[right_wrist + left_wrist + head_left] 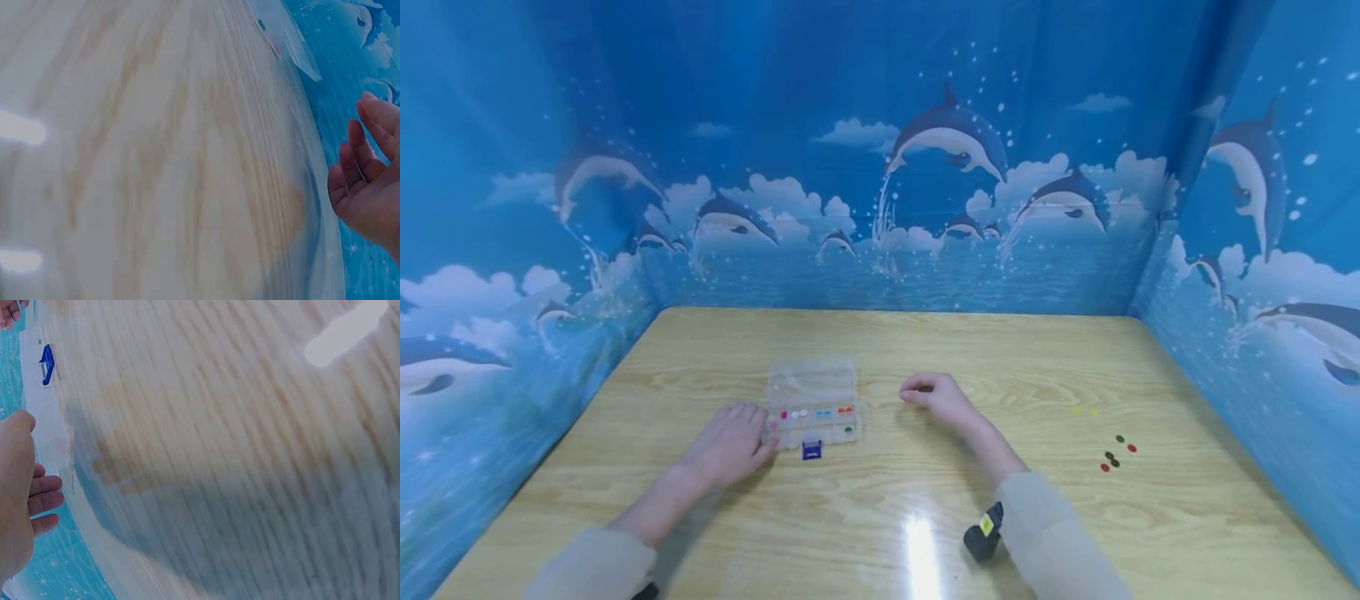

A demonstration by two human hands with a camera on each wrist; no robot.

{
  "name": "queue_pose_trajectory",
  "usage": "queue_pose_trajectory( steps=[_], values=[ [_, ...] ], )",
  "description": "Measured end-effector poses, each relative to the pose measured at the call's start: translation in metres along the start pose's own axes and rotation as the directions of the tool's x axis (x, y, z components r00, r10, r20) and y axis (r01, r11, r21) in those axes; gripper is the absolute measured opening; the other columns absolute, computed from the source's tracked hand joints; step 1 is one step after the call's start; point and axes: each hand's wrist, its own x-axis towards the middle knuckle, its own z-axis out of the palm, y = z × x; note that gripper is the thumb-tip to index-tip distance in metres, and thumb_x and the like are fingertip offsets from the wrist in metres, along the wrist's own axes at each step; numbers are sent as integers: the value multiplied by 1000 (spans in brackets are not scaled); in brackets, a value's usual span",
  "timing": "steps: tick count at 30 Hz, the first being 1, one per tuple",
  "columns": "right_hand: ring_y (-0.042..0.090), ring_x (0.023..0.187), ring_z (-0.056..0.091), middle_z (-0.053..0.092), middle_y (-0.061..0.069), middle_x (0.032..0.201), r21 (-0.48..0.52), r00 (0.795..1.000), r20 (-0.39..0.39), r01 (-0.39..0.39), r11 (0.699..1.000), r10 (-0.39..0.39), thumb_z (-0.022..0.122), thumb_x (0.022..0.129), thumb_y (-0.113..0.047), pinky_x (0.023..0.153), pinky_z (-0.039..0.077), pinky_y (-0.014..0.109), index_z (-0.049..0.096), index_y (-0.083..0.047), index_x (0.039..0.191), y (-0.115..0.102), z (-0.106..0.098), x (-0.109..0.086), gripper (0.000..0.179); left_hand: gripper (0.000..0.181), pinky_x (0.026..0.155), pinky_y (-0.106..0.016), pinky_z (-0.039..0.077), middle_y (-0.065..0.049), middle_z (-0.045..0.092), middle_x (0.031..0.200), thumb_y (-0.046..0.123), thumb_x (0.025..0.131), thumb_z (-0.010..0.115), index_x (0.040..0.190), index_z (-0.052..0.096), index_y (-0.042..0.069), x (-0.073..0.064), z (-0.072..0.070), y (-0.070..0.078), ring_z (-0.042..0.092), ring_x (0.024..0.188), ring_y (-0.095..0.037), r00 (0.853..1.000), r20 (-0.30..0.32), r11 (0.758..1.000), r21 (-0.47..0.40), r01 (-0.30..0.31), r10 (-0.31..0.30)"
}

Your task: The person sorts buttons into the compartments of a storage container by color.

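A clear plastic compartment box lies on the table with its lid raised at the back. Small round pieces in pink, white, blue, orange and green sit in its compartments. A dark blue clasp is at its front. My left hand rests at the box's left end, fingers extended. Right of the box is my right hand, raised over the table, with thumb and forefinger tips brought together and the other fingers half curled. I cannot tell whether a small piece is between those tips.
On the right of the table lie loose small discs: two yellow, one green, two red and two dark ones. Blue dolphin-print curtains stand along the back and both sides. Light glares off the table's front.
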Motion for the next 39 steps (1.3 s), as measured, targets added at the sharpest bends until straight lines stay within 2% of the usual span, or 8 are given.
queue_pose_trajectory(
  steps=[9,13,21,28,32,35,39],
  values=[
    [19,87,53,62,9,102,6,997,-58,-45,999,45,62,89,-16,73,46,33,66,1,103,12,-34,-9,22,40,93,-51,40,-17,56,101,32,91,53,106,54,-6,0,0,0,53,99,-34,1000,-1,1000,7,-4,4],
    [20,92,53,61,12,109,6,995,-81,-63,998,64,62,90,-17,76,46,35,64,3,106,18,-49,-14,26,41,94,-52,39,-18,56,102,32,91,53,108,54,-6,-1,0,0,52,101,-35,1000,5,1000,-5,3,-3],
    [21,94,53,60,12,110,5,985,-115,-125,992,125,60,91,-23,77,46,35,61,3,112,32,-75,-22,34,41,94,-52,39,-18,57,102,32,91,54,108,54,-6,0,0,0,52,102,-35,1000,-5,1000,-5,-1,1],
    [20,93,52,59,13,110,-18,984,-138,-115,993,112,61,91,-23,76,45,32,61,4,111,43,-92,-32,34,38,94,-51,39,-18,56,100,30,91,55,105,55,-6,-1,0,0,53,100,-35,1000,-15,1000,-4,-5,5],
    [19,89,51,59,12,109,-32,980,-155,-134,990,128,60,91,-23,72,45,32,60,3,112,49,-102,-39,34,38,95,-51,39,-17,56,99,30,90,55,104,54,-6,-2,0,0,53,100,-35,1000,-18,1000,2,-13,13],
    [21,91,50,59,14,111,-42,975,-169,-152,988,143,59,91,-25,72,45,32,59,3,114,52,-110,-45,36,39,95,-51,38,-17,56,99,30,91,55,104,54,-6,-1,0,0,53,100,-35,1000,-18,1000,0,-19,18],
    [25,102,51,56,17,120,-58,970,-190,-165,985,151,59,91,-31,76,45,31,58,3,116,57,-123,-52,42,39,95,-52,39,-17,56,99,31,91,55,104,54,-6,-1,-1,1,53,100,-35,1000,-21,1000,-6,-21,21]
  ],
)
